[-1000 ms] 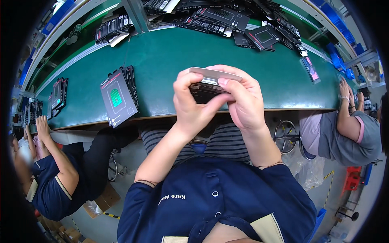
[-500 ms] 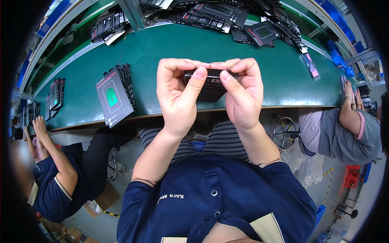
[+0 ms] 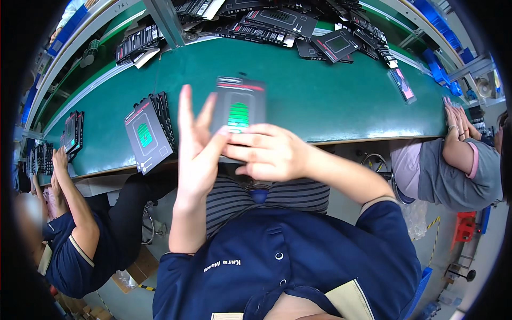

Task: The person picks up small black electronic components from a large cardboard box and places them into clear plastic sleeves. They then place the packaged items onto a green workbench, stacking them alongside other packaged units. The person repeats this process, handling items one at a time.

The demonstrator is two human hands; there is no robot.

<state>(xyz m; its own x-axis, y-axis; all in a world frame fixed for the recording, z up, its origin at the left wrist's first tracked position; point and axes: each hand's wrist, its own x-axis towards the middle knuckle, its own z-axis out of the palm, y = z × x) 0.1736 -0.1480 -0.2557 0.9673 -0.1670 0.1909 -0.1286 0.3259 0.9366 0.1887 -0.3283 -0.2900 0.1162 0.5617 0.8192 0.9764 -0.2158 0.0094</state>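
A flat dark grey box (image 3: 246, 98) with a green battery picture and a small hang tab stands up before me over the table edge, slightly blurred. My right hand (image 3: 274, 152) holds its lower part, the fingers reaching leftward across the front. Beside the box's left edge is my left hand (image 3: 196, 144), fingers stretched up and spread, the thumb tip at the lower left of the box by my right fingertips. To the left, a row of similar boxes (image 3: 146, 136) leans together on the green table.
Many dark boxes (image 3: 277, 24) lie heaped along the back of the table (image 3: 330, 101). A metal post (image 3: 164, 24) rises at the back left. A pinkish packet (image 3: 401, 85) lies at the right. Co-workers sit on both sides; one person's hands (image 3: 456, 118) rest at the right.
The box has turned from end-on between both hands to showing its printed front. My left hand has moved left and spread its fingers; my right has swung left across the box's bottom.
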